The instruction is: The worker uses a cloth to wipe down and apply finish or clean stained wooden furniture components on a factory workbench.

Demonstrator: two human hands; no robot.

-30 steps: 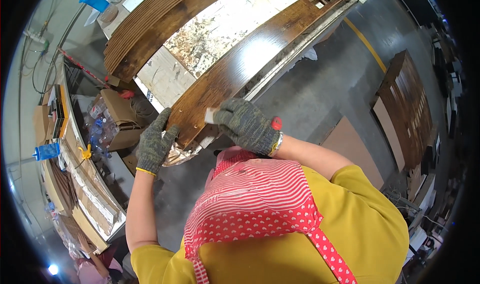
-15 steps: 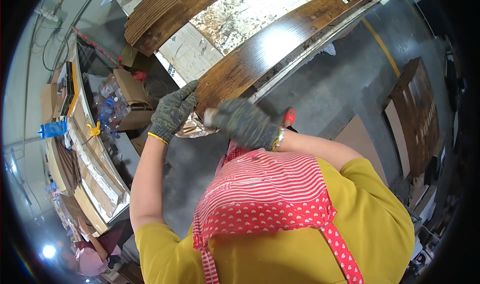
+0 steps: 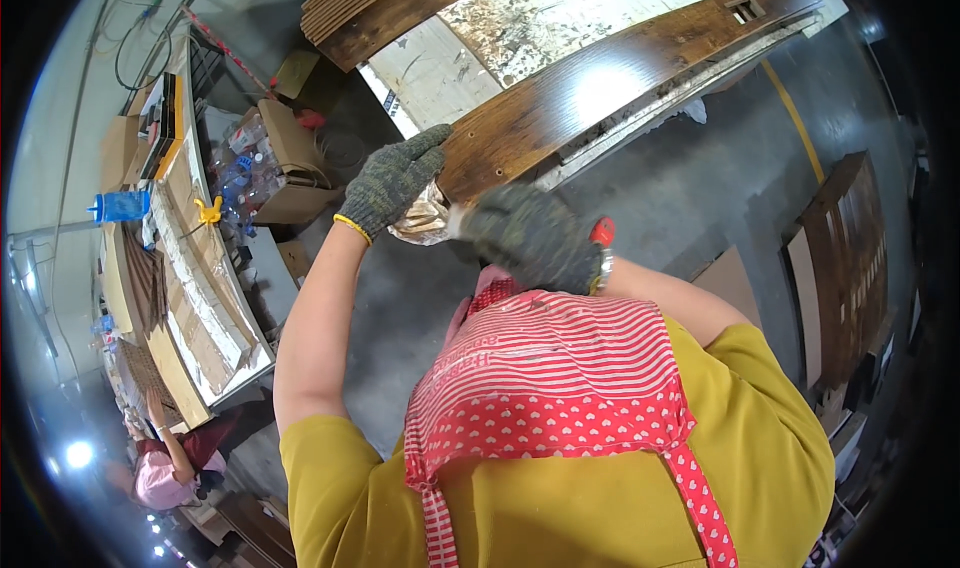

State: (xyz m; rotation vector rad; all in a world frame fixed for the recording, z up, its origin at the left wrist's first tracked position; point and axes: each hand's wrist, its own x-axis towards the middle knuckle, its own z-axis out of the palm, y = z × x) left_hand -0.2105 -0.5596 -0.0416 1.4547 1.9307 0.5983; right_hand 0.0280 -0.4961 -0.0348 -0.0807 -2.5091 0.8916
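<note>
Head cam: gloved L hand (image 3: 392, 180) flat on dark wood board (image 3: 600, 88) end, R hand (image 3: 530, 248) blurred, grip unclear.

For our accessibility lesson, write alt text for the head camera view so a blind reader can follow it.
A person in grey knit gloves works at the near end of a long dark-stained wooden board: the left hand rests on its corner, while the blurred right hand is just below it, by a crumpled shiny wrapping. A red-and-white striped apron covers a yellow shirt.

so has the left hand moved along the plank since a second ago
Yes. The left hand has slid up onto the end corner of the dark plank; earlier it gripped lower, under that end. The camera shifted too.
</note>
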